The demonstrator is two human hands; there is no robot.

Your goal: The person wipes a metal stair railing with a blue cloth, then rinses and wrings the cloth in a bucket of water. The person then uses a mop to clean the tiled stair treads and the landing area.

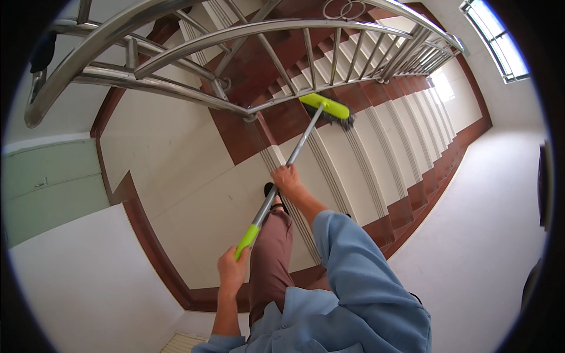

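Note:
A broom with a grey metal handle (263, 211) runs diagonally in front of me. My left hand (233, 268) is closed around its green grip (247, 240) near the top end. Farther along the shaft, my right hand (288, 180) grips the metal. The broom's lime-green head (325, 106) lies over the dark red edge of the stairs, close under the railing. Its dark bristles (348, 121) touch a step and look slightly blurred. One foot in a black shoe (270, 190) stands beside the handle, at the stair edge.
A stainless steel railing (282, 27) curves along the far side. Cream stairs (366, 128) with grooved edges and dark red borders run to the right. The tiled landing (176, 159) lies left. White walls (468, 220), a pale green door (48, 181) and a barred window (496, 39) surround the stairwell.

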